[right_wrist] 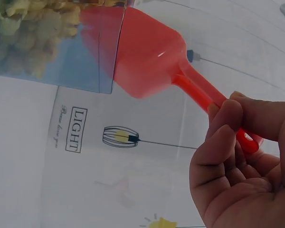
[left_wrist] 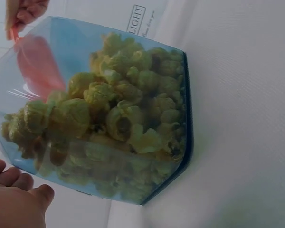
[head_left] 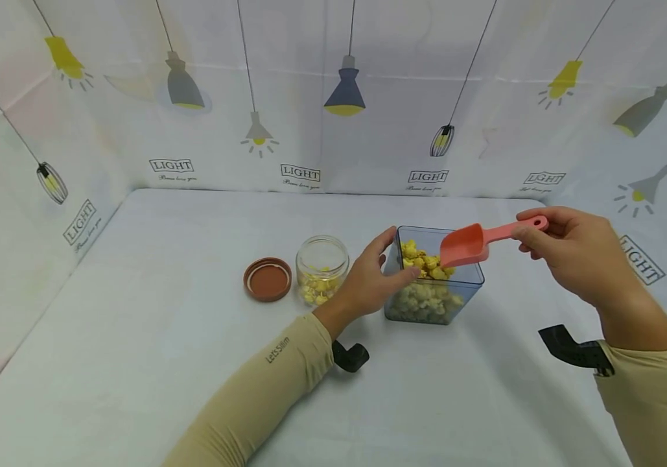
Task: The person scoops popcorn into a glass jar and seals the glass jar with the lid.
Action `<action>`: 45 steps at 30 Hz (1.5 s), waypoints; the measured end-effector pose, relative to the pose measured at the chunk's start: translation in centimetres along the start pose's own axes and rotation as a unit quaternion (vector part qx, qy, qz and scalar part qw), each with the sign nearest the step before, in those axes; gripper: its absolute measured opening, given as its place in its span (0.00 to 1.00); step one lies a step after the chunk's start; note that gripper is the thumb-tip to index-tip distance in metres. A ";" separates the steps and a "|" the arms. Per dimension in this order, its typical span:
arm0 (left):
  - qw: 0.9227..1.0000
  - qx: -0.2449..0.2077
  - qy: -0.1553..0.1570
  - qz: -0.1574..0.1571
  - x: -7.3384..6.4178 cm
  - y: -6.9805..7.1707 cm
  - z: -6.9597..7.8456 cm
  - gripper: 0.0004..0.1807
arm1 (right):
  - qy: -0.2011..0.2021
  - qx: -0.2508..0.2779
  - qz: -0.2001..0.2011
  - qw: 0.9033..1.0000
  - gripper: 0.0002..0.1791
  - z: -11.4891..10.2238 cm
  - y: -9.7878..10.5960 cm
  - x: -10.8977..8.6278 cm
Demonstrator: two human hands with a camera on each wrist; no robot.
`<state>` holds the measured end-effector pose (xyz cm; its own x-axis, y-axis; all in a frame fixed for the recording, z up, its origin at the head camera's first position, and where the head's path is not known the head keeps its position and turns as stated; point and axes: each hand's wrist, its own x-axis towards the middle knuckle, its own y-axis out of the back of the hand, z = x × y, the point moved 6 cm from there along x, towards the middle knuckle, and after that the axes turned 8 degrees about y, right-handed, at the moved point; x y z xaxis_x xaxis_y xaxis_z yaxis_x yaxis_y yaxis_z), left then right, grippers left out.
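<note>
Two hands were in play! R hand [head_left: 581, 253] had a pink scoop [head_left: 472, 244] clamped by the handle, pinched btwn thumb & fingers nr the end hole. And look where the scoop was: blade over the R rim of a blue-tinted tub [head_left: 463, 285], dipped into its mouth, front edge right by the popcorn [head_left: 417, 262]; actual contact, couldn't tell.

L hand [head_left: 365, 282] was on the tub's L side, thumb & fingers spread apart: thumb at the nr rim, index by the far L corner. How firmly it pressed, if at all, couldn't tell.

Tub itself stood upright on the white cloth [head_left: 152, 324], yellow popcorn showing thru its see-thru walls. Over to the L, past the L hand, stood a clear jar [head_left: 323, 255], top uncovered, w/ more popcorn at the bottom. Just beside it, farther L, a brown lid [head_left: 268, 281] lay flat, inner face up.

Tan sleeves [head_left: 251, 395] on both arms, & behind it all hung a white backdrop [head_left: 292, 71] w/ printed lamps & "LIGHT" labels!
</note>
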<state>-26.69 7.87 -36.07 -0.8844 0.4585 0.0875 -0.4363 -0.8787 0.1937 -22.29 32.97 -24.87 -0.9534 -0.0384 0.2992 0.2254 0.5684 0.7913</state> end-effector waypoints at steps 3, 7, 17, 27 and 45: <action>1.000 0.001 -0.005 0.000 0.1 0.0 -0.3 0.44 | 0.016 -0.023 -0.001 1.000 0.25 -0.9 -0.3 0.2; 1.000 0.002 -0.013 -0.006 0.4 0.2 -0.5 0.44 | 0.026 -0.041 -0.011 0.999 0.25 -1.9 -0.7 0.5; 1.000 -0.007 -0.008 -0.021 0.7 0.1 -0.9 0.44 | 0.035 -0.040 -0.040 0.998 0.25 -2.6 -1.9 1.0; 0.999 -0.001 -0.005 -0.033 0.8 -0.2 -0.8 0.43 | 0.053 -0.063 -0.032 0.996 0.21 -3.5 -1.6 1.1; 0.999 -0.009 -0.008 -0.037 0.9 -0.3 -0.8 0.44 | 0.063 -0.083 -0.089 0.991 0.21 -5.0 -2.0 1.3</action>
<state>-27.49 8.45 -36.81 -0.8463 0.5251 0.0895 -0.5044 -0.8441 0.1821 -22.94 27.68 -23.43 -0.9509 -0.2340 0.2026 0.0955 0.4009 0.9111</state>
